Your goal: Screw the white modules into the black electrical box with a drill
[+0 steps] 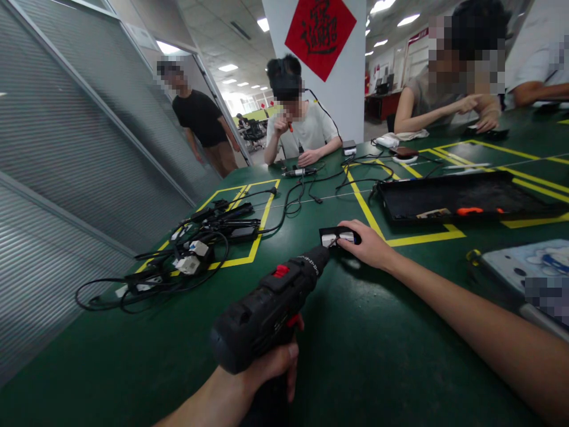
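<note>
My left hand [267,373] is wrapped round the grip of a black cordless drill [262,314], a finger at its red trigger. The drill points forward and away. Its bit [331,244] reaches a small black casing [331,230] with white blocks inside; whether the tip sits in a screw cannot be made out. Closed on the right end of this casing is my right hand [364,246], which steadies it on the green table, thumb and fingers around its edge.
On the left lies a tangle of black cables and power adapters [189,264]. A black tray [444,193] with orange items stands at the right, near a phone-like object in a patterned case [528,267]. Two people sit across the green table [377,344]; another person stands behind.
</note>
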A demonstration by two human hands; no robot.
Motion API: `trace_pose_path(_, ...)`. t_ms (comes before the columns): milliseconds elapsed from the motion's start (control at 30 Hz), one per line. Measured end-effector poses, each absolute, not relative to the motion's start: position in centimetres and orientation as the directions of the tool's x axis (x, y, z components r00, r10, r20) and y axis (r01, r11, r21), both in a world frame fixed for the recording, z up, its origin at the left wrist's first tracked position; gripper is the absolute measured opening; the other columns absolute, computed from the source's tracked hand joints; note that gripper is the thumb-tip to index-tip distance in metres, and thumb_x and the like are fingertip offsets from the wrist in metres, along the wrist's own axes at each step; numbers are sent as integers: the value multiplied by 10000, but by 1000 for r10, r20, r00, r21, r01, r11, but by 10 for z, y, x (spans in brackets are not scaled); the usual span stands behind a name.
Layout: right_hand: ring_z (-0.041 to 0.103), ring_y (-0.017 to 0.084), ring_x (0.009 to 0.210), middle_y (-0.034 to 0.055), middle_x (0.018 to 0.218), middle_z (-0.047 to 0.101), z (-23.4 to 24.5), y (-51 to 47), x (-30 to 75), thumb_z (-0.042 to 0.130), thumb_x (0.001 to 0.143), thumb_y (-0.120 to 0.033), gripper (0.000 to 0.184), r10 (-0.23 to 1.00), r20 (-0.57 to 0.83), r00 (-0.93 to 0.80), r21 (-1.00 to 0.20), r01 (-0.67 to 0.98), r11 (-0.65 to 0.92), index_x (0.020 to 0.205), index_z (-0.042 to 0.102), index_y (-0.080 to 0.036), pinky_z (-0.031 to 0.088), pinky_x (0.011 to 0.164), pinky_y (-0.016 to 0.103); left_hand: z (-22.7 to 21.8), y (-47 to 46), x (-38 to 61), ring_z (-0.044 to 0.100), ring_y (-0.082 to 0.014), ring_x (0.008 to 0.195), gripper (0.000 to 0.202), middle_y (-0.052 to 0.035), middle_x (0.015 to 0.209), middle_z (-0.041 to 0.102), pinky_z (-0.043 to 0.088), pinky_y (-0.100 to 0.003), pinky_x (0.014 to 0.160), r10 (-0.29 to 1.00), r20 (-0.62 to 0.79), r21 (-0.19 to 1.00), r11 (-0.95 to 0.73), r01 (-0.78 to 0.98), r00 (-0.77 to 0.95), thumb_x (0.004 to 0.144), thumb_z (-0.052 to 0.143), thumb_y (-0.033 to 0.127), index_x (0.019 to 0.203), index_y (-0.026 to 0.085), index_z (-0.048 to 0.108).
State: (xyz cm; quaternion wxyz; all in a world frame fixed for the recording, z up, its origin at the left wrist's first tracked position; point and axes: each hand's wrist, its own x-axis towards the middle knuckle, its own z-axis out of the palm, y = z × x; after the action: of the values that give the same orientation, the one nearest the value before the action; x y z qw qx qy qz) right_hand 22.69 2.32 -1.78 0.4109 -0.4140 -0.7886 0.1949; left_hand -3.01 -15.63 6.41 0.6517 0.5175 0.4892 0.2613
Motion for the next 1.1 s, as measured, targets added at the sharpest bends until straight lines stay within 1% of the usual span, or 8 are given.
trace_pose_path(200, 539, 174, 920, 25, 1018, 539, -19, 23, 227, 613, 839, -248, 312, 812, 492, -315, -651, 487, 583, 1142, 548, -213, 417, 840, 283, 60, -154, -31, 574, -156, 540, 323, 2, 649, 569, 478, -311, 540, 853, -343, 939, 307, 153, 393, 817, 566, 381, 1031, 163, 460)
trace_pose_path(333, 540, 174, 914, 29, 1017, 540, -19, 23, 226, 609, 829, -223, 319, 814, 492, -309, -651, 490, 580, 1141, 547, -206, 416, 835, 281, 59, -154, -33, 590, -156, 567, 297, -1, 655, 585, 483, -315, 581, 850, -343, 939, 295, 179, 399, 845, 543, 331, 1073, 161, 457)
trace_pose_path(567, 542, 172, 903, 29, 1014, 541, -17, 23, 227, 613, 814, -205, 333, 819, 485, -308, -650, 500, 573, 1141, 546, -202, 420, 823, 281, 56, -157, -36, 589, -155, 540, 322, 5, 643, 584, 481, -304, 546, 858, -338, 941, 311, 131, 387, 830, 572, 340, 1076, 160, 467)
trace_pose_path(733, 539, 176, 912, 35, 1017, 543, -16, 22, 226, 608, 821, -211, 315, 818, 489, -303, -653, 495, 574, 1131, 552, -198, 416, 842, 291, 55, -156, -35, 594, -158, 560, 287, -3, 645, 600, 475, -311, 577, 852, -345, 939, 317, 135, 393, 838, 558, 332, 1054, 158, 483)
trace_pose_path(867, 536, 170, 906, 30, 1007, 540, -16, 21, 226, 611, 816, -198, 322, 816, 491, -306, -656, 486, 577, 1132, 549, -201, 418, 834, 283, 56, -154, -34, 580, -154, 539, 305, 8, 611, 587, 469, -310, 568, 845, -365, 931, 329, 159, 391, 831, 557, 357, 1048, 162, 467)
trace_pose_path(1100, 541, 166, 896, 24, 1008, 541, -17, 21, 227, 615, 816, -213, 313, 817, 491, -302, -650, 498, 574, 1122, 552, -205, 418, 827, 278, 59, -154, -34, 588, -157, 550, 294, 4, 631, 594, 465, -321, 598, 851, -351, 936, 310, 166, 391, 836, 554, 348, 1048, 160, 476)
